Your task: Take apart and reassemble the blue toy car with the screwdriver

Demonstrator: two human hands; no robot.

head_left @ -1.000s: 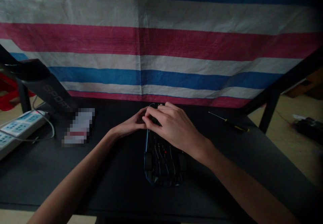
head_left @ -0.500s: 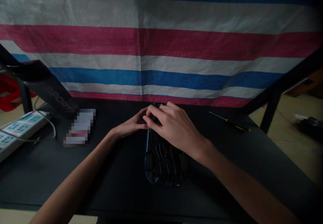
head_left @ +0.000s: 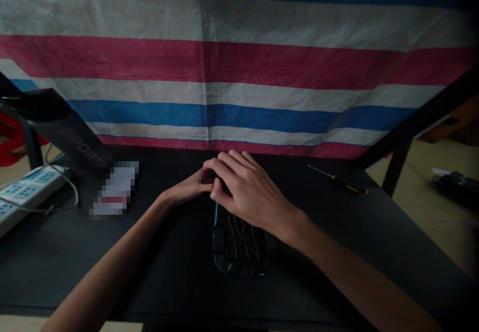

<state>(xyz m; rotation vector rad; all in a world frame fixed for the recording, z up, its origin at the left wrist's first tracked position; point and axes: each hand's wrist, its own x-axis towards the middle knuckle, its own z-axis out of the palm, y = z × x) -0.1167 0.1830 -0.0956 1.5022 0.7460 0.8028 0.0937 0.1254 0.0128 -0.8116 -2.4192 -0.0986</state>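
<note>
A toy car (head_left: 239, 252) lies upside down on the black tabletop, its dark underside, wheels and a small red spot showing. Its far half is hidden under my hands. My left hand (head_left: 196, 184) is at the car's far left side, thumb and fingers bent around it, the fingertips partly covered. Over the far part of the underside my right hand (head_left: 243, 187) is curled, fingers together and thumb bent in, touching or nearly touching the left fingers. What the right fingertips pinch, if anything, cannot be seen.
A screwdriver (head_left: 339, 179) with a black and yellow handle lies to the right. At left are a white power strip (head_left: 26, 189) with a cable, a pixelated flat object (head_left: 116, 189) and a dark tube marked SPORT (head_left: 75, 132). A striped sheet (head_left: 239, 62) hangs behind the table.
My right hand has shifted slightly left and flattened over the car, its fingers closer together and nearer the left hand. The car and left hand stay nearly in place; the view has shifted slightly.
</note>
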